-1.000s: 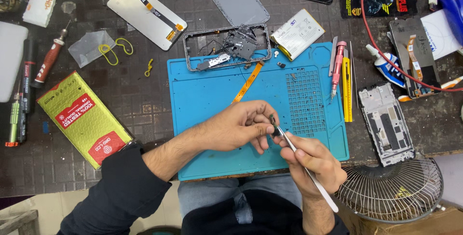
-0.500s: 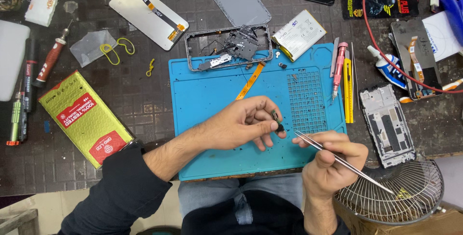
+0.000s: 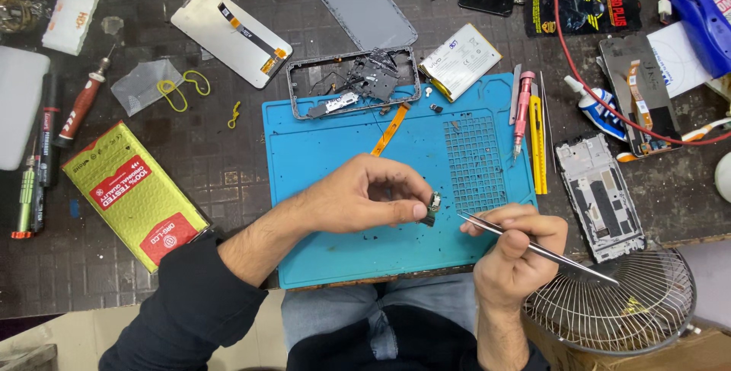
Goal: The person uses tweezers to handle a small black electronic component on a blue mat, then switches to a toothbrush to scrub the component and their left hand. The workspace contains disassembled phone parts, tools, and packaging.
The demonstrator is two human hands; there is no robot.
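Pinching a small dark part (image 3: 432,208) between left hand (image 3: 364,196) fingertips, just above the blue mat (image 3: 327,188). Gripping closed tweezers (image 3: 533,246) in the right hand (image 3: 516,247), tips nearly touching it; steadying both wrists, probably best.

The small dark part (image 3: 431,208) pinched at the left fingertips is too tiny to identify.

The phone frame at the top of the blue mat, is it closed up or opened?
Opened: the phone frame lies without a cover, loose parts showing inside; a grey back cover lies apart above it.
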